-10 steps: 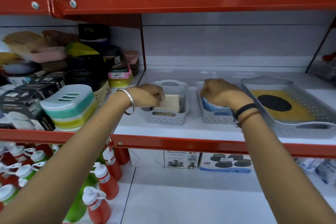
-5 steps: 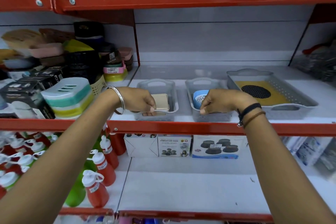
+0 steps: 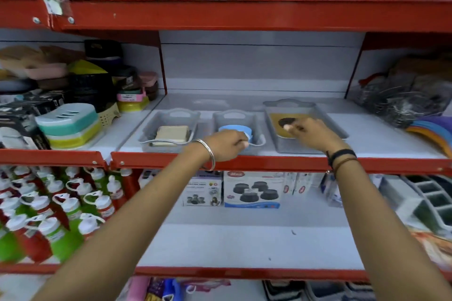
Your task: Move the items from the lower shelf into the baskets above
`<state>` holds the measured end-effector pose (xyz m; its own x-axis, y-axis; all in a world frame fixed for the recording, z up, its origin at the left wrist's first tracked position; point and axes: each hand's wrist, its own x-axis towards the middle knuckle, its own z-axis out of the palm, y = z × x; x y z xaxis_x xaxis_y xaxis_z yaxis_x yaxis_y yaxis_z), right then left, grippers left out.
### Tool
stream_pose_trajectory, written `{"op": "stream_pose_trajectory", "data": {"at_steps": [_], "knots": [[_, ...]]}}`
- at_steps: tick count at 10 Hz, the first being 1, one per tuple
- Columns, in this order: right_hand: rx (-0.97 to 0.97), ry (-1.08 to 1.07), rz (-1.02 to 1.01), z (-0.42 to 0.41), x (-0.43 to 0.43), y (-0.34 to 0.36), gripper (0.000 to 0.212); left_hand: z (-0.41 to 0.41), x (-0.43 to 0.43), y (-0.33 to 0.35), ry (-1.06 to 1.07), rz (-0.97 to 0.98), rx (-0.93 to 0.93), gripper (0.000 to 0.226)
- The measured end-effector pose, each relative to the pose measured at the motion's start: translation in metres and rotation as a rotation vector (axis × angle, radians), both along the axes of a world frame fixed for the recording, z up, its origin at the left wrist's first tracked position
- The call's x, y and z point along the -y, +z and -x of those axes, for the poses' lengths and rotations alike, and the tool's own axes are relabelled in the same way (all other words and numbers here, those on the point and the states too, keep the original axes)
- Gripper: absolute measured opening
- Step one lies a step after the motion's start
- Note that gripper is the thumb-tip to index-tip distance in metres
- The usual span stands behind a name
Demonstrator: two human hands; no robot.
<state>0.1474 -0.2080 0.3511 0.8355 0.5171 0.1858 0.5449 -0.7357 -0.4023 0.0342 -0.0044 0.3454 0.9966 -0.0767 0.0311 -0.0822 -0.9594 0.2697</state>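
Left basket (image 3: 168, 135) on middle shelf: cream block inside, untouched. Middle basket (image 3: 238, 133): blue round item inside; left hand (image 3: 226, 145) curled on front rim, looks clamped there. Right tray (image 3: 305, 124): yellow mat, black disc; right hand (image 3: 309, 133) over front edge, fingers loosely bent, grip unclear. Below: boxes (image 3: 252, 189) standing at back of lower shelf, beneath and between both wrists, long sides facing out; neither hand clearly nearer.

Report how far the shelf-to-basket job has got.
Done: the three grey baskets hold items, a beige block, a blue round piece and a yellow mat. In hand: left hand at the middle basket, right hand at the large basket. Left: boxes below.
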Motion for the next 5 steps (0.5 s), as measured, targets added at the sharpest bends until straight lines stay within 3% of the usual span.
{"op": "stream_pose_trajectory", "data": {"at_steps": [1,2,5], "knots": [[-0.041,0.035,0.082,-0.01,0.025,-0.015,0.042,-0.01,0.02,-0.023,0.134,-0.066,0.077,0.034],[0.095,0.034,0.063,-0.014,0.031,-0.029,0.026,-0.011,0.026,-0.033,0.234,-0.107,0.193,0.035],[0.18,-0.055,0.021,0.019,0.044,-0.036,0.023,0.002,0.036,-0.032,0.291,-0.094,0.206,0.038]]}}
